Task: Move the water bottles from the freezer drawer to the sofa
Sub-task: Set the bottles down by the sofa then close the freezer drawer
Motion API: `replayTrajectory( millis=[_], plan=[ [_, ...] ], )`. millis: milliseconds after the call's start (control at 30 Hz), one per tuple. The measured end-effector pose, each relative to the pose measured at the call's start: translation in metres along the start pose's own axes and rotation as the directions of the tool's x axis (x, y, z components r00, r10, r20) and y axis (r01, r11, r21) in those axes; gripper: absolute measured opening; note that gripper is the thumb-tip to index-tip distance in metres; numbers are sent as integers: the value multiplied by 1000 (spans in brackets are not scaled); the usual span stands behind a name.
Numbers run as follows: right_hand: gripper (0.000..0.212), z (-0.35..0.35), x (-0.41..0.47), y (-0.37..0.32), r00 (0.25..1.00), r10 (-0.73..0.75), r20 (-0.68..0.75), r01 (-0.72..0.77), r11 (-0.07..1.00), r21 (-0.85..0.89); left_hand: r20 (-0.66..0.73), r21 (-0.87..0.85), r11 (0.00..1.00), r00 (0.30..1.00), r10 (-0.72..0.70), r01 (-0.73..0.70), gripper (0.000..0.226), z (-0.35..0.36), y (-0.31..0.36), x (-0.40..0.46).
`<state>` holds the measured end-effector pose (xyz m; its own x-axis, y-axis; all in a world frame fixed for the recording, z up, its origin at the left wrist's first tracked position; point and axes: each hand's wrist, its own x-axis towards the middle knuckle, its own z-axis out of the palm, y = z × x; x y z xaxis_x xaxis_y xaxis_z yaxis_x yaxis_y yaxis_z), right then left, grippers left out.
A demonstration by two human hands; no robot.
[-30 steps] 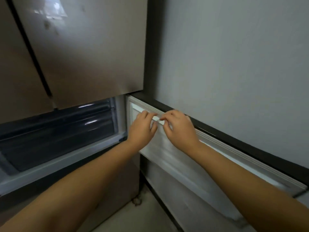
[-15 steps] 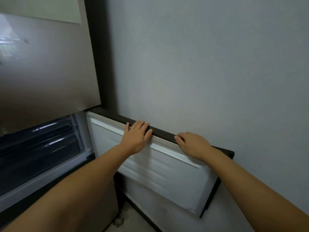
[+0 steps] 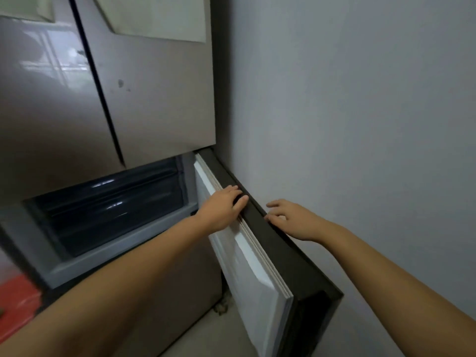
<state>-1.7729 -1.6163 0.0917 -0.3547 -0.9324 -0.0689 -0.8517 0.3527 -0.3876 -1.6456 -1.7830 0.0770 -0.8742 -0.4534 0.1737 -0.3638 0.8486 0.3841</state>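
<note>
The freezer door (image 3: 247, 256) stands wide open, swung back against the wall on the right, its white inner panel facing me. My left hand (image 3: 224, 207) rests with straight fingers on the door's top edge and white seal. My right hand (image 3: 291, 217) touches the dark top edge a little nearer to me, fingers loosely spread and holding nothing. The open freezer compartment (image 3: 110, 202) shows dark drawer fronts with glints of light. No water bottles or sofa are visible.
The fridge's two upper doors (image 3: 103, 86) are closed above the compartment. A grey wall (image 3: 360, 124) is right behind the open door. Something red (image 3: 18, 297) sits at the lower left. Pale floor (image 3: 206, 336) shows below the door.
The door has swung further toward the wall. Both hands moved from its white inner panel to its top edge, and their fingers straightened. My view turned.
</note>
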Motion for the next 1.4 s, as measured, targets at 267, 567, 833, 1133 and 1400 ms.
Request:
replayTrajectory(
  millis=[267,567,833,1133,1400],
  plan=[
    [53,82,36,-78,955,-277,-108,286,955,73,114,218,967,987,113,-136,30,-50,33,-156],
    [68,138,102,-167,880,-461,-112,447,885,-126,16,752,596,896,-445,282,68,-53,-63,-191],
    [76,156,187,-216,802,-597,-5,572,770,-283,-350,602,517,783,-514,608,74,-52,-185,-194],
    [83,171,254,-252,773,-634,32,620,743,-254,-428,478,430,631,-647,766,84,-67,-271,-154],
    [90,182,271,-252,716,-698,17,677,689,-261,-473,333,438,550,-689,835,85,-62,-293,-140]
  ],
)
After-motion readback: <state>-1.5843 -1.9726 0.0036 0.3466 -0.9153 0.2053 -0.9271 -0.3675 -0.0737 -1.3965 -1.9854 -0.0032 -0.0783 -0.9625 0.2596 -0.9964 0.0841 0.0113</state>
